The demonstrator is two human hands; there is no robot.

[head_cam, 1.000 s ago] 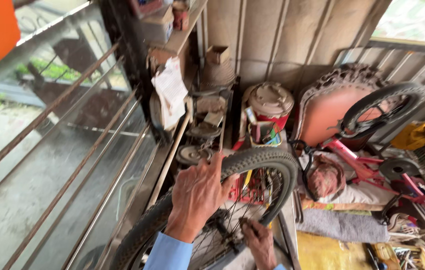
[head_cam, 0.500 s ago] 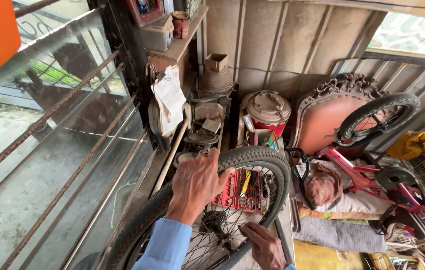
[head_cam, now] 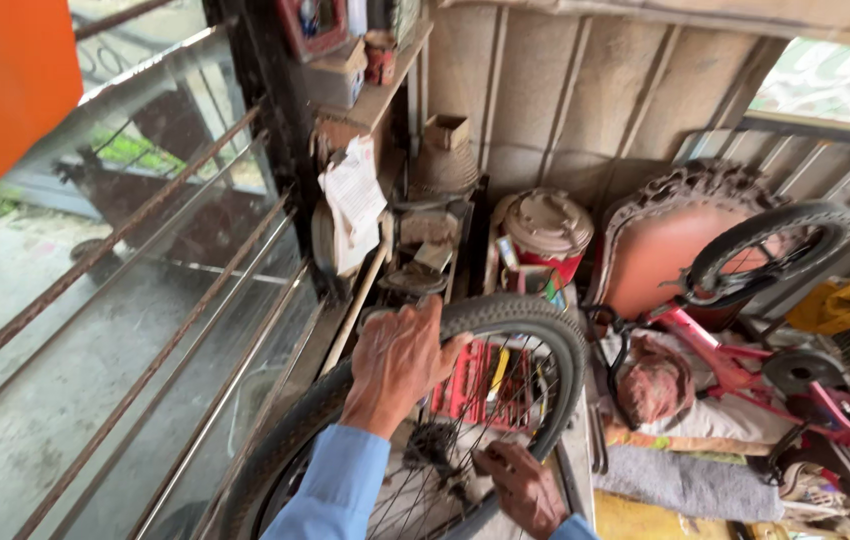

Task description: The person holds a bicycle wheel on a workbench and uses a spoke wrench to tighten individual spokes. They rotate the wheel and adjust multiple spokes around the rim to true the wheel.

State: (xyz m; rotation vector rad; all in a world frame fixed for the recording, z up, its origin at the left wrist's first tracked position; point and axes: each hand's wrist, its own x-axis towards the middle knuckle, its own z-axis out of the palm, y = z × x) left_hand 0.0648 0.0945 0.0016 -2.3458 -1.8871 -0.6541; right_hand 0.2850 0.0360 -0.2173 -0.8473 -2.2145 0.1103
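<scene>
the left hand [head_cam: 395,362] lies palm-down over the ribbed black rubber tyre [head_cam: 515,318] of a bicycle wheel, fingers curled around its rounded tread. the right hand [head_cam: 523,487] is closed low among the thin metal spokes [head_cam: 520,400], though what it grips is hidden. the wheel stands upright near the bottom middle, just beside a red plastic tool tray [head_cam: 470,385] and a pink bicycle frame [head_cam: 735,360].

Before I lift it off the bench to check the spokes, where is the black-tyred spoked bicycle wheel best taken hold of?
Probably by the tyre at the top of the black-tyred spoked bicycle wheel, from above. The wheel stands nearly upright, so its rounded tread faces up and a palm wraps over it, as the left hand does. The right hand steadies it low, among the thin spokes, which offer little to grip.
</scene>
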